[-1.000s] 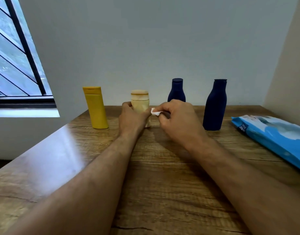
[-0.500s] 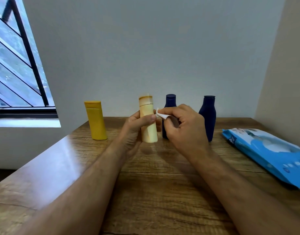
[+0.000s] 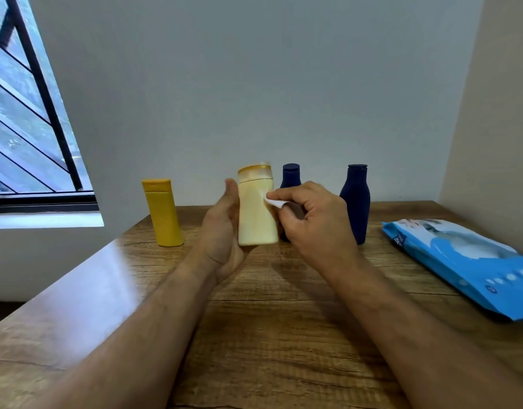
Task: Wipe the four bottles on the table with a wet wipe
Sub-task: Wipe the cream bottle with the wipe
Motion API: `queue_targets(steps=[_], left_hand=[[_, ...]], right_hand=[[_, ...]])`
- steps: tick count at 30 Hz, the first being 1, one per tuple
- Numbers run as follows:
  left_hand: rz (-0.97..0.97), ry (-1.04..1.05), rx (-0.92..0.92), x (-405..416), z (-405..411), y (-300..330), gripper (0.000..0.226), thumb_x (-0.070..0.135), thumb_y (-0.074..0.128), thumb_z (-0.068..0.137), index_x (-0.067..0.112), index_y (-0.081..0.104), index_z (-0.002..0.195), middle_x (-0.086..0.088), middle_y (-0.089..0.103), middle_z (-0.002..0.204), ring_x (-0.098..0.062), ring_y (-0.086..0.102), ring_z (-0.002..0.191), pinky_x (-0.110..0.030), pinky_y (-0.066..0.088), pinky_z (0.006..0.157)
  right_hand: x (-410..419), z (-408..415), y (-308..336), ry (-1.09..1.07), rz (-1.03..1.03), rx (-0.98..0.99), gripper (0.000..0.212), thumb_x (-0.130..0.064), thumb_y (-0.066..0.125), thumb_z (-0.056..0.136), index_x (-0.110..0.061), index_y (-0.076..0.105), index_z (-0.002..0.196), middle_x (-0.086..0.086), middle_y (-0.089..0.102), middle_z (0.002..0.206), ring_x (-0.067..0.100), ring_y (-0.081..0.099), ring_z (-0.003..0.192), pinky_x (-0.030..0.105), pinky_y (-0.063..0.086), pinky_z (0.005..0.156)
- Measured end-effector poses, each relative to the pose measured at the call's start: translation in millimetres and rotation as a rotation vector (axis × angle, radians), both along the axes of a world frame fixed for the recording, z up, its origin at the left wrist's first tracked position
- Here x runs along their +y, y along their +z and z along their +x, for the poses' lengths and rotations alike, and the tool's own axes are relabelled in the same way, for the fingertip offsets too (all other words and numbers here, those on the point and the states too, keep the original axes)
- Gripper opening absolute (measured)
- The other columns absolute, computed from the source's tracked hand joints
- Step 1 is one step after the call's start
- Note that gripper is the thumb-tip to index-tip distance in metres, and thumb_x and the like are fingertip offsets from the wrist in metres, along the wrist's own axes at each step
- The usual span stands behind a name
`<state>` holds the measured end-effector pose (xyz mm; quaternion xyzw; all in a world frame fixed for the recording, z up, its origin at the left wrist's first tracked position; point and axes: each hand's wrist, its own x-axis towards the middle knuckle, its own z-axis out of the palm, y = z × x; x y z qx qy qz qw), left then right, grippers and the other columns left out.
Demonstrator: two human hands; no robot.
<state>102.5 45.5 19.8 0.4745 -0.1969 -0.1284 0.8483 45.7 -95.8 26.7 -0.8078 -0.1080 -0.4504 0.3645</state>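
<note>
My left hand [image 3: 222, 231] holds a cream bottle [image 3: 256, 214] upright above the wooden table [image 3: 269, 335], its fingers hidden behind the bottle. My right hand [image 3: 313, 222] pinches a small white wet wipe [image 3: 274, 201] against the bottle's right side. A yellow bottle [image 3: 163, 214] stands at the left. Behind my hands stands a dark blue bottle [image 3: 290, 177], mostly hidden. A second, larger dark blue bottle [image 3: 356, 202] stands to the right.
A blue pack of wet wipes [image 3: 467, 261] lies on the right part of the table, near the side wall. The bottles stand close to the back wall. A barred window [image 3: 24, 128] is at the left.
My left hand has lifted the cream bottle off the table and brought it nearer. My right hand has brought the wipe onto the bottle's side.
</note>
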Motion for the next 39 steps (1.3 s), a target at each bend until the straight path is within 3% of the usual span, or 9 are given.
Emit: queue_targets(steps=[4, 9, 12, 17, 22, 25, 28, 32, 39], left_hand=[[-0.027, 0.016, 0.094, 0.7, 6.2, -0.3, 0.058, 0.047, 0.037, 0.105, 0.002, 0.054, 0.136, -0.021, 0.071, 0.116, -0.029, 0.072, 0.102, -0.039, 0.061, 0.074], [-0.006, -0.014, 0.117, 3.9, 7.7, -1.4, 0.060, 0.048, 0.039, 0.103, 0.001, 0.050, 0.140, -0.024, 0.067, 0.119, -0.032, 0.069, 0.104, -0.043, 0.060, 0.078], [0.048, -0.040, 0.107, 2.5, 5.8, -1.6, 0.053, 0.045, 0.039, 0.104, 0.005, 0.057, 0.134, -0.019, 0.071, 0.114, -0.029, 0.072, 0.098, -0.041, 0.061, 0.075], [0.141, -0.075, 0.079, -3.8, -7.6, -1.2, 0.046, 0.043, 0.044, 0.101, 0.009, 0.064, 0.124, -0.017, 0.073, 0.104, -0.028, 0.069, 0.091, -0.045, 0.056, 0.084], [-0.050, 0.030, 0.125, -3.5, 0.3, -1.4, 0.061, 0.048, 0.047, 0.099, -0.001, 0.053, 0.135, -0.025, 0.064, 0.117, -0.035, 0.065, 0.105, -0.048, 0.056, 0.092], [-0.096, 0.070, 0.154, -1.9, 5.3, -1.5, 0.058, 0.053, 0.042, 0.101, 0.001, 0.059, 0.121, -0.020, 0.065, 0.096, -0.030, 0.063, 0.085, -0.043, 0.053, 0.084], [-0.122, 0.030, 0.170, -3.1, 3.9, -0.9, 0.060, 0.055, 0.039, 0.101, 0.003, 0.059, 0.121, -0.016, 0.065, 0.092, -0.026, 0.063, 0.079, -0.039, 0.053, 0.077], [-0.161, 0.016, 0.147, -3.2, 2.6, 0.5, 0.061, 0.052, 0.040, 0.102, 0.001, 0.055, 0.132, -0.018, 0.066, 0.098, -0.027, 0.065, 0.089, -0.040, 0.053, 0.086], [0.086, -0.043, 0.067, -12.4, -11.4, -6.5, 0.049, 0.046, 0.042, 0.103, 0.010, 0.070, 0.119, -0.015, 0.071, 0.108, -0.028, 0.067, 0.099, -0.045, 0.049, 0.094]], right_hand=[[-2.1, 1.7, -2.1, 0.080, 0.018, 0.144, 0.019, -0.016, 0.068, 0.085, -0.027, 0.077, 0.098, -0.013, 0.069, 0.096, 0.005, 0.062, 0.095, 0.028, 0.056, 0.083], [-3.5, -4.5, -0.3, 0.201, -0.125, 0.362, 0.020, -0.013, 0.069, 0.083, -0.026, 0.078, 0.095, -0.013, 0.071, 0.102, 0.000, 0.059, 0.109, 0.025, 0.054, 0.093], [-3.0, -4.2, -0.5, 0.099, -0.141, 0.263, 0.019, -0.016, 0.066, 0.087, -0.026, 0.077, 0.099, -0.012, 0.069, 0.098, 0.003, 0.061, 0.093, 0.025, 0.056, 0.084], [-3.8, -1.0, 0.8, -0.027, 0.008, 0.049, 0.021, -0.014, 0.064, 0.089, -0.022, 0.075, 0.104, -0.009, 0.064, 0.093, 0.004, 0.059, 0.087, 0.024, 0.055, 0.080], [3.9, -1.1, -6.5, 0.204, -0.186, 0.310, 0.021, -0.017, 0.070, 0.086, -0.027, 0.076, 0.103, -0.019, 0.065, 0.094, -0.003, 0.059, 0.085, 0.010, 0.047, 0.072], [7.7, -0.9, -8.6, 0.245, -0.290, 0.374, 0.022, -0.017, 0.069, 0.084, -0.029, 0.077, 0.100, -0.019, 0.068, 0.095, -0.001, 0.062, 0.084, 0.014, 0.052, 0.075], [6.3, -2.5, -9.7, 0.246, -0.336, 0.322, 0.019, -0.018, 0.069, 0.082, -0.025, 0.078, 0.096, -0.015, 0.071, 0.088, 0.002, 0.064, 0.079, 0.019, 0.056, 0.071], [5.4, -2.7, -6.3, 0.219, -0.129, 0.132, 0.015, -0.013, 0.071, 0.081, -0.020, 0.077, 0.094, -0.012, 0.071, 0.085, 0.003, 0.064, 0.079, 0.017, 0.055, 0.067], [0.3, 1.6, -3.5, -0.033, -0.018, -0.021, 0.018, -0.018, 0.067, 0.087, -0.020, 0.075, 0.103, -0.003, 0.066, 0.095, 0.008, 0.061, 0.087, 0.029, 0.056, 0.076]])
